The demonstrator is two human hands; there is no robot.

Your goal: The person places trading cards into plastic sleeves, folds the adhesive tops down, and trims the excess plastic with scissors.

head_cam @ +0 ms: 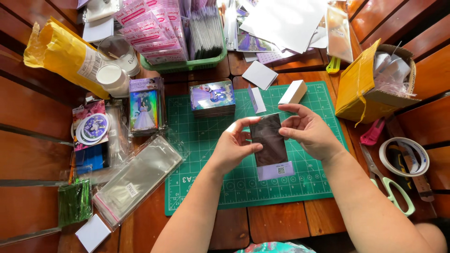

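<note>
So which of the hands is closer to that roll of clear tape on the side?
The right hand. It is over the green cutting mat, on the same side as the tape roll, with bare wood between them. The left hand is farther away, beyond the dark sleeved card both hands hold.

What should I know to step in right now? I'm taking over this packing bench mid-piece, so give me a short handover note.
Left hand: pinches the left edge of the dark sleeved card.
Right hand: holds its upper right edge; the card is upright above the green cutting mat.
Nearby: card stack at the mat's top, clear sleeves to the left, scissors and tape roll to the right.
Done: the card appears to sit inside its sleeve.
Left: whether the sleeve is sealed cannot be told; check that first.
</note>
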